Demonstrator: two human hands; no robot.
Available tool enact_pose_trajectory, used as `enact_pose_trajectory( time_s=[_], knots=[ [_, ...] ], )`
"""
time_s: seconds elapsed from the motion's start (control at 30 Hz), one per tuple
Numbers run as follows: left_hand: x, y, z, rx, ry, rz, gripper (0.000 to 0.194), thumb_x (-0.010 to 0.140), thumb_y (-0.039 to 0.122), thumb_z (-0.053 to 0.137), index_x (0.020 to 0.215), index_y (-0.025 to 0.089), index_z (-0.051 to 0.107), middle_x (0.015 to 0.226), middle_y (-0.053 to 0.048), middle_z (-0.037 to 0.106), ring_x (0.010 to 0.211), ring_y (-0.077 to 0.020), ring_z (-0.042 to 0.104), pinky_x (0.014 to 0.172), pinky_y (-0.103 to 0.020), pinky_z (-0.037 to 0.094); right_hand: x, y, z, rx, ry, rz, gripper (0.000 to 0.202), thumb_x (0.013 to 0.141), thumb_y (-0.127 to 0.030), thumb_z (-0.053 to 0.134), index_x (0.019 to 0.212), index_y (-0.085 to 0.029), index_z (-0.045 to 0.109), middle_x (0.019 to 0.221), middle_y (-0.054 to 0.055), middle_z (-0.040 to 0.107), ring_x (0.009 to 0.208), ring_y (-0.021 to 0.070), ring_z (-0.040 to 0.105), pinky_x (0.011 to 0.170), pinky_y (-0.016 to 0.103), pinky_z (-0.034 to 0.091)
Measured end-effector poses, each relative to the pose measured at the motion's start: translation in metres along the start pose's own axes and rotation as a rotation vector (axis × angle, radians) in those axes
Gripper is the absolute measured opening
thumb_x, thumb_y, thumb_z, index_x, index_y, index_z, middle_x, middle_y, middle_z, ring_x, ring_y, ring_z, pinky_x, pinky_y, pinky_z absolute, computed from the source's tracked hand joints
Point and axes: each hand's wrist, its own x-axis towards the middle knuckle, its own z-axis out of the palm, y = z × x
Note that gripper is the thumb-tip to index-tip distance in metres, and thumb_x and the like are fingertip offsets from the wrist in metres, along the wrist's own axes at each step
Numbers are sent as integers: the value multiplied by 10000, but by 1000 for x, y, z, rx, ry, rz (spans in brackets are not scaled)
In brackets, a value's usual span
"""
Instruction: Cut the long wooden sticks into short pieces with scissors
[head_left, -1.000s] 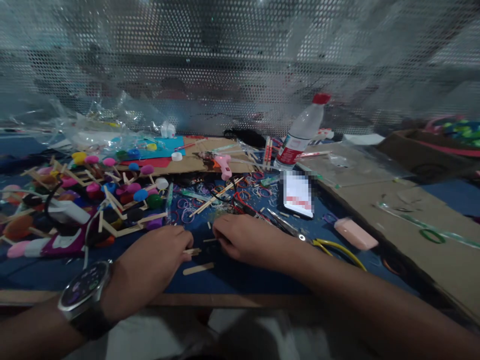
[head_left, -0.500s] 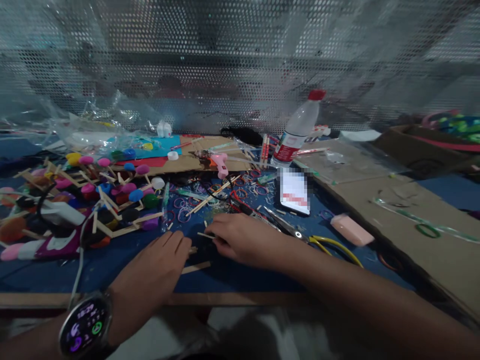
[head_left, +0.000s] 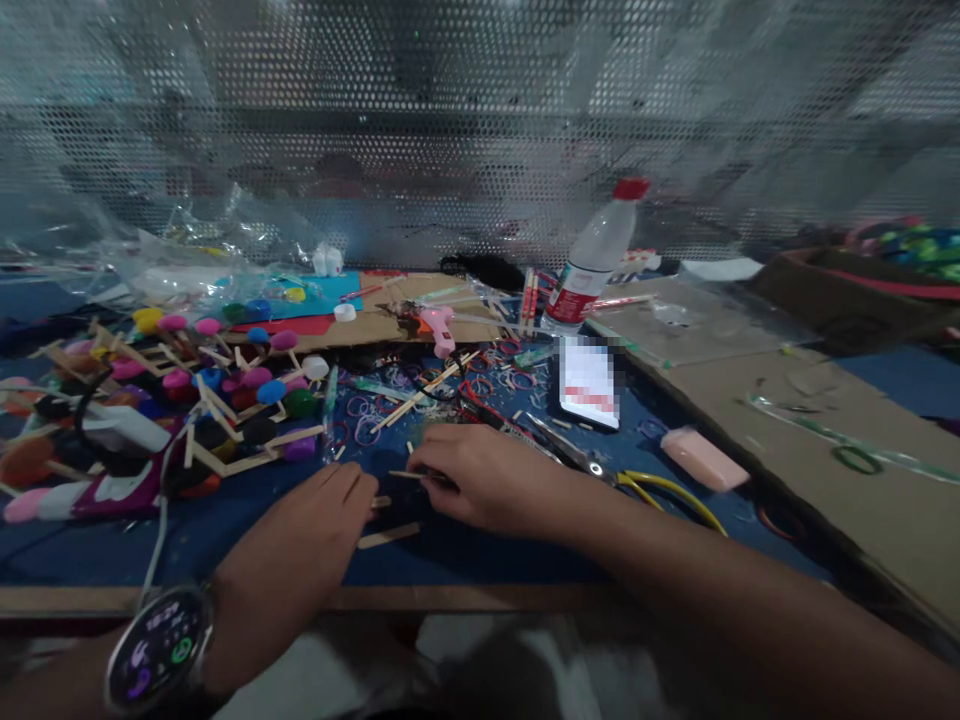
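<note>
My right hand (head_left: 480, 475) is closed in a pinch low over the blue tabletop, and a thin wooden stick (head_left: 403, 474) pokes out from its fingertips to the left. Facing it, my left hand (head_left: 319, 525) has its fingers together and curled down. A short piece of wooden stick (head_left: 381, 502) juts from under those fingertips; the grip itself is hidden. Just below, a flat wooden stick (head_left: 388, 536) lies on the table between the hands. Scissors with yellow handles (head_left: 592, 467) rest beyond my right forearm.
At left lies a heap of joined sticks with coloured round pieces (head_left: 255, 380), near a purple-and-white corded tool (head_left: 124, 480). Further back are small rubber bands (head_left: 367, 410), a pink glue gun (head_left: 441, 330), a phone (head_left: 589, 385) and a bottle (head_left: 592, 265). A pink block (head_left: 703, 460) sits right.
Both hands hold nearly the same places, with slight finger movement. The thin stick at my right fingertips sits a little further left and lower. The view has shifted slightly.
</note>
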Motion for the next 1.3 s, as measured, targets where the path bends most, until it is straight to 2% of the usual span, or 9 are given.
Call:
enact_pose_trajectory(
  time_s=[0.23,0.33,0.43,0.53,0.63,0.8,0.9,1.07,1.3],
  knots=[
    [-7,5,8,152,114,15,476,791,-69,312,1045,107,676,1017,-164,689,939,-307,648,839,-479,537,-1,3,2,40,72,13,132,817,-65,597,904,-115,683,887,85,658,792,182,582,730,283,432],
    [-5,-2,16,41,203,41,412,860,-9,310,1054,100,656,1060,-176,675,995,-305,628,888,-477,509,-2,2,1,49,96,22,124,818,-73,592,893,-115,680,866,79,667,774,183,577,713,286,421],
    [2,-11,20,-178,273,-1,329,957,121,304,979,153,630,981,-121,658,926,-264,617,842,-423,496,-4,2,0,69,92,12,138,809,-66,607,900,-117,698,827,68,683,753,179,577,696,283,412],
    [9,-15,13,-416,251,-60,297,996,255,312,882,191,579,862,-58,623,801,-224,597,767,-376,464,-4,2,-1,103,70,-19,173,807,-48,620,909,-123,739,845,73,698,773,176,597,710,275,427],
    [17,-14,-2,-614,171,-102,280,994,372,362,868,204,547,852,-34,620,791,-212,584,739,-343,432,-4,2,-2,152,84,-21,218,808,-30,626,940,-134,765,862,69,726,786,168,627,723,264,448],
    [29,-13,-15,-840,60,-114,386,971,521,350,816,205,508,775,-4,553,714,-187,510,651,-305,396,-3,1,-4,449,216,182,122,788,-74,691,832,-166,759,699,-1,724,632,128,640,611,236,446],
    [36,-12,-13,-920,50,-90,388,971,533,353,830,203,499,783,7,526,721,-176,484,644,-293,383,-1,3,-2,609,290,284,83,769,-94,708,786,-173,691,600,-46,646,552,106,602,547,214,441],
    [48,-7,-11,-940,111,-66,348,970,494,386,842,194,506,761,20,494,709,-164,449,650,-291,364,4,9,0,682,318,320,129,791,-105,681,895,-164,634,679,-36,655,594,108,639,571,211,507],
    [54,-10,-11,-967,216,-91,313,947,432,457,749,191,490,704,31,478,679,-152,432,626,-281,349,3,15,-1,431,298,303,164,798,-84,686,943,-158,709,738,-6,678,662,131,618,639,249,478]
  ],
)
